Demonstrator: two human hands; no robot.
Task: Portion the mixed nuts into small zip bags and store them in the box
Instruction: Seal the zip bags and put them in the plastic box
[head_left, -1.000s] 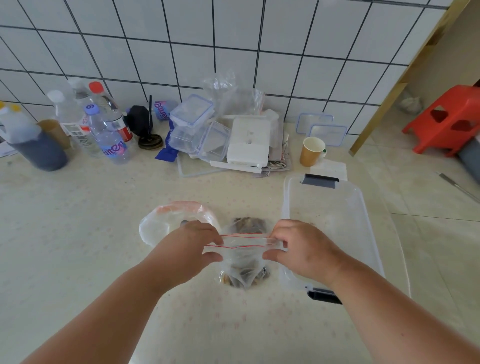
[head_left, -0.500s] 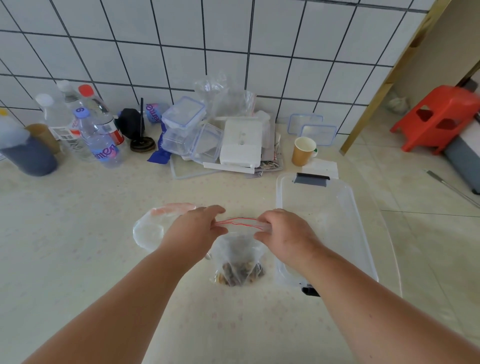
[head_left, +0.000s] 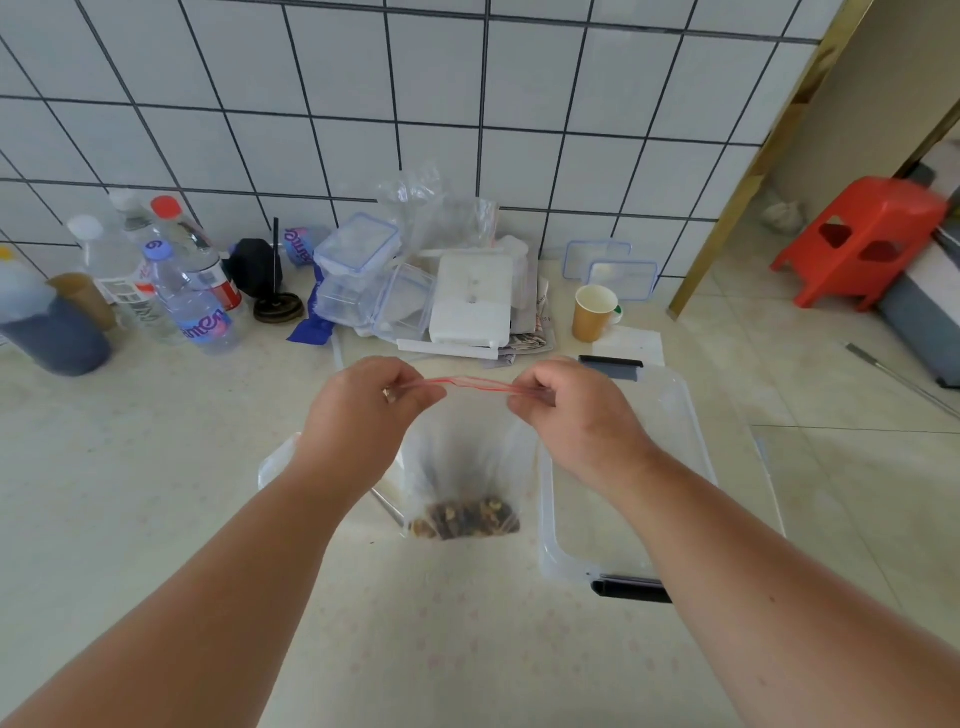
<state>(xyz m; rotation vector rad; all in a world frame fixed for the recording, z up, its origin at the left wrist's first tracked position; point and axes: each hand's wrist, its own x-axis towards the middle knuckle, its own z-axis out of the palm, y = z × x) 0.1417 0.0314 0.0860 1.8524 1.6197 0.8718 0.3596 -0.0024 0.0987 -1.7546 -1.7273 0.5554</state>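
Observation:
A small clear zip bag (head_left: 470, 462) with a red seal strip hangs upright above the counter, mixed nuts (head_left: 465, 518) lying in its bottom. My left hand (head_left: 363, 410) pinches the left end of the seal and my right hand (head_left: 569, 410) pinches the right end, so the strip is stretched taut between them. A clear plastic box (head_left: 685, 415) with black latches sits just right of the bag, partly under my right forearm. Another clear bag (head_left: 275, 462) lies behind my left wrist, mostly hidden.
Along the tiled wall stand water bottles (head_left: 192, 306), a dark tub (head_left: 52, 332), stacked clear containers (head_left: 363, 280), a white box (head_left: 472, 301), loose lids (head_left: 618, 270) and a paper cup (head_left: 592, 312). The counter ends at the right; a red stool (head_left: 862, 239) stands on the floor beyond.
Both hands have raised the zip bag off the counter and drawn its seal strip tight. The nuts have settled to the bottom.

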